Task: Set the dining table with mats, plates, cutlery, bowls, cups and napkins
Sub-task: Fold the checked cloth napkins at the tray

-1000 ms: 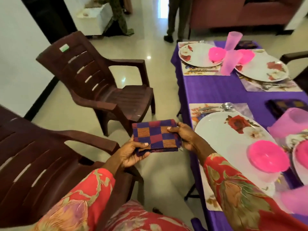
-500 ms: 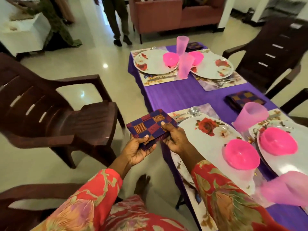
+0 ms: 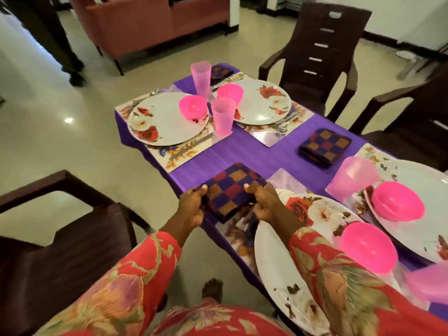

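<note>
Soft indoor light — floor glare, edges warped and blurred

You've got a napkin checked in navy, maroon and orange-gold, same check as the second napkin further along the bench, which is under a solid purple cloth. Plates are white with red rose prints, mats pale with orange-and-blue florals. Bowls hot pink, cups translucent paler pink, chairs dark brown, your sleeves red floral.
</note>
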Motion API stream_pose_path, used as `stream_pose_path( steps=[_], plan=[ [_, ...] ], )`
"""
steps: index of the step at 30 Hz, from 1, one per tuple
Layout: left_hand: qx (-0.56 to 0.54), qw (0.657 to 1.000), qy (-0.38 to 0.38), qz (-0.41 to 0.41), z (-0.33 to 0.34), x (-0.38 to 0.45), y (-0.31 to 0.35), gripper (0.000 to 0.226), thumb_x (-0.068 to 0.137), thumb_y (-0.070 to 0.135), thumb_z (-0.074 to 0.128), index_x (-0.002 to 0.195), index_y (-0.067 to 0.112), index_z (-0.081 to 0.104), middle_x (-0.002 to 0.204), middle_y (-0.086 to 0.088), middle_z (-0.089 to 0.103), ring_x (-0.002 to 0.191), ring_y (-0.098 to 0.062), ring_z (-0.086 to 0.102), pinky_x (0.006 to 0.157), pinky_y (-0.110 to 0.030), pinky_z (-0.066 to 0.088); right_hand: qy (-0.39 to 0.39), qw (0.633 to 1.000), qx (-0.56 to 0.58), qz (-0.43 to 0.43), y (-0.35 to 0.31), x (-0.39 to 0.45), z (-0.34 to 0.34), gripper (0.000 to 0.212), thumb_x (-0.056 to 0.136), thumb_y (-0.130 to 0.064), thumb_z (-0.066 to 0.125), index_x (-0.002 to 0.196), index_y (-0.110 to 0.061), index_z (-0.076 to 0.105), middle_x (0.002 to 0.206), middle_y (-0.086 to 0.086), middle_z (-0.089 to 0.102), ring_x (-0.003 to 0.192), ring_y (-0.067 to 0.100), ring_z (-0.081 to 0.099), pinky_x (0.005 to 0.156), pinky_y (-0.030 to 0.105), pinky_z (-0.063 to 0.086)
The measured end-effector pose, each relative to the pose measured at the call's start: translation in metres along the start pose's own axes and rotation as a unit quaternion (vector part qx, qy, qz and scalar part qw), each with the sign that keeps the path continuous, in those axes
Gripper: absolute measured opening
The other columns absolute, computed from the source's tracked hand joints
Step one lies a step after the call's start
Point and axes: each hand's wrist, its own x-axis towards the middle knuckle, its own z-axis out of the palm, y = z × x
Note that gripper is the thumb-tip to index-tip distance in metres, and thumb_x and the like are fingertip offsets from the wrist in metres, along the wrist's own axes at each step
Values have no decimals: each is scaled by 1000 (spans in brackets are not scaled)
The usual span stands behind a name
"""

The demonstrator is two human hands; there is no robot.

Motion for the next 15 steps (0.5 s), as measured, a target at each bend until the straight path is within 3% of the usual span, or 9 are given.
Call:
stream_pose_path(
  steps=[3,6,10,13,15],
  plan=[
    [22,1000,6,-12,12,31,14,16,95,5,49,83,9,58,80,-6,62,70,-19,59,53,-27,54,26,1000,-2,-14,-5,23,11,26,86,11,52,86,-12,63,78,4,66,74,21,62,76,40,53],
    [55,998,14,-19,18,61,21,17,93,2,52,79,10,58,81,-8,62,73,-21,59,66,-35,52,31,999,-28,-30,-8,41,17,29,86,11,51,76,-13,64,64,-3,68,66,17,64,69,37,54],
    [219,973,59,34,17,101,26,13,84,4,63,75,13,62,101,-18,67,88,-25,59,86,-44,53,15,998,-47,-32,-9,56,26,13,86,-2,64,94,-10,68,81,2,72,77,21,68,76,44,57],
    [288,954,56,54,19,116,32,9,84,8,63,78,14,63,102,-20,66,86,-24,58,83,-42,51,51,998,-39,-29,-7,71,32,28,85,0,64,113,-1,61,89,8,68,71,17,68,64,36,59],
    [312,946,56,61,21,122,36,5,86,9,61,86,13,64,107,-20,67,89,-27,61,86,-43,51,80,995,-46,-22,-7,81,34,28,84,2,63,112,1,60,92,10,68,75,20,67,66,37,59]
  ],
)
